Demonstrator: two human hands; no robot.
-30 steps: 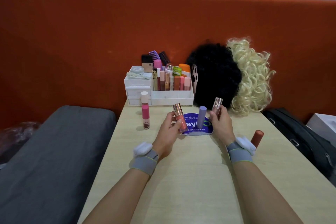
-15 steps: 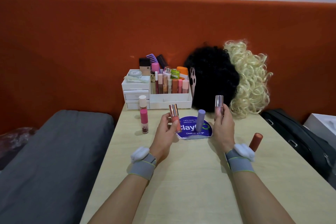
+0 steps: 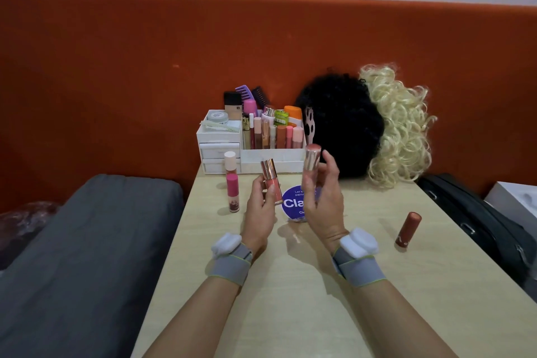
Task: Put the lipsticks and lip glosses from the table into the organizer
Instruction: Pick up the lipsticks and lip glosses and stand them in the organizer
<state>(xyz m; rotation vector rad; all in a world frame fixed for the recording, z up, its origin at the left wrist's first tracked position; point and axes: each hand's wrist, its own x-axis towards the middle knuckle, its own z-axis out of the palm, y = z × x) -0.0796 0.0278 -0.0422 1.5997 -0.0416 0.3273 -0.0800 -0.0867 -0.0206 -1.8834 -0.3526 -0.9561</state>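
Note:
My left hand (image 3: 259, 206) grips a coral lip gloss (image 3: 270, 180) with a rose-gold cap, upright above the table. My right hand (image 3: 319, 195) holds a second rose-gold-capped gloss (image 3: 311, 161), lifted and tilted toward the white organizer (image 3: 270, 158) at the table's back. The organizer holds several lipsticks, combs and tubes. On the table stand a pink gloss (image 3: 233, 193) and a white-capped gloss (image 3: 230, 162) at left, and a brown-red lipstick (image 3: 407, 229) at right. The purple tube is hidden behind my right hand.
A round blue sticker (image 3: 291, 203) lies on the light wooden table (image 3: 290, 299). A black wig (image 3: 340, 128) and a blonde wig (image 3: 398, 128) sit right of the organizer. A grey cushion (image 3: 87, 256) lies left, a black bag (image 3: 476, 221) right.
My right hand has lifted its gloss and moved left toward the organizer, now covering the purple tube. My left hand has raised the coral gloss slightly.

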